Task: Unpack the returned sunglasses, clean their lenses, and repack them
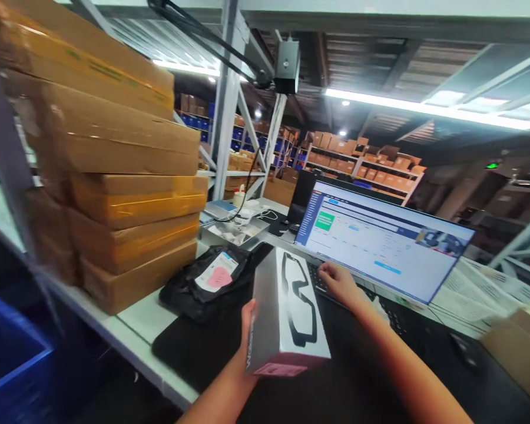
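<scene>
1 white retail box (287,312) printed with black glasses is held tilted in the left hand (249,321), thumb pressed against its side, above a black mat (189,347). The right hand (338,284), fingers slightly spread, touches a black keyboard (321,281) before 1 monitor (384,241). Nearby on the table (136,321) lie 1 black bag (205,282) and at least 5 stacked cartons (132,194).

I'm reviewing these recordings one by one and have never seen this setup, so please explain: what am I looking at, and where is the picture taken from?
There is no machine here. This picture comes from a camera worn on a person's head, looking forward and down. Their left hand holds a white and grey box printed with a dark eyewear-like outline. Their right hand rests on a black keyboard in front of a monitor. On the white bench lie a black bag with a pink-marked label and a stack of taped cardboard boxes.
</scene>
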Action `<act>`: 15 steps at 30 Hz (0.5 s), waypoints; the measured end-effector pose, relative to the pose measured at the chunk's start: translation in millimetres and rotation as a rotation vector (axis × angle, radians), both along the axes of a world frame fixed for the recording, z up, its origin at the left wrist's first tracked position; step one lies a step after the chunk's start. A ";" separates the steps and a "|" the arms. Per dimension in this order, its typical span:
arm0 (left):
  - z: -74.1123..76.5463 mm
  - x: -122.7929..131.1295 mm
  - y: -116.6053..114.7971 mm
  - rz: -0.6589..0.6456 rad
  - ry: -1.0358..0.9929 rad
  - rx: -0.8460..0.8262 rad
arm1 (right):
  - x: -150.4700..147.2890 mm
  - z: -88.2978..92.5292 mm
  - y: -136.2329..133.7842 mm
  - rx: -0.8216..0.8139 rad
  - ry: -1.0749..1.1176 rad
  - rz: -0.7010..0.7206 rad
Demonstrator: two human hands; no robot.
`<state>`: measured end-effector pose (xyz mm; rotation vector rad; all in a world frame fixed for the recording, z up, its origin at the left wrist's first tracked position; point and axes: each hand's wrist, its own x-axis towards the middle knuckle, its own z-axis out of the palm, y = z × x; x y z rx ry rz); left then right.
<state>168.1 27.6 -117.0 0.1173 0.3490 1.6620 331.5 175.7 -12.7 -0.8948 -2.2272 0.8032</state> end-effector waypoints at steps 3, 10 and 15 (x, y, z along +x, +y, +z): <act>6.8 15.0 1.6 -0.015 0.029 -0.056 | 65.3 -12.3 -44.8 -0.016 0.076 0.011; 43.4 49.3 3.1 0.179 0.226 -0.175 | 111.0 -42.5 -127.4 -0.128 0.143 0.091; 48.0 35.0 5.2 -0.115 0.379 -0.230 | 130.1 -39.3 -120.3 0.037 0.211 0.028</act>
